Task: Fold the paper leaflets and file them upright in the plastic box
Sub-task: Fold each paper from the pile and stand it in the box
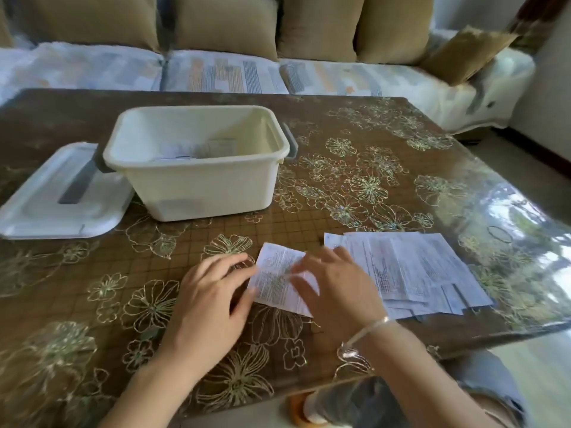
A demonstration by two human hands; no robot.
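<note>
Two bare hands work low in the middle of the frame. The left hand (213, 291) has its fingers spread and loosely straight, with the tips touching the left edge of one white printed paper leaflet (273, 284) that lies flat on the table. The right hand (336, 288) is blurred; it lies palm down on the same leaflet, its fingers stretched across it, and nothing is pinched. One silver bracelet (367, 335) circles the right wrist.

Just right of that hand lies one fanned stack of white printed leaflets (417, 270); the sheets overlap too much to count. The brown flower-patterned table (92, 288) bears everything.

At upper left of centre stands one cream rectangular plastic box (200, 186), open, with a few papers inside, their number unclear. One white plastic lid (58, 205) lies touching its left side.

Along the top runs one pale-covered sofa (216, 72) with five tan cushions (228, 23).
</note>
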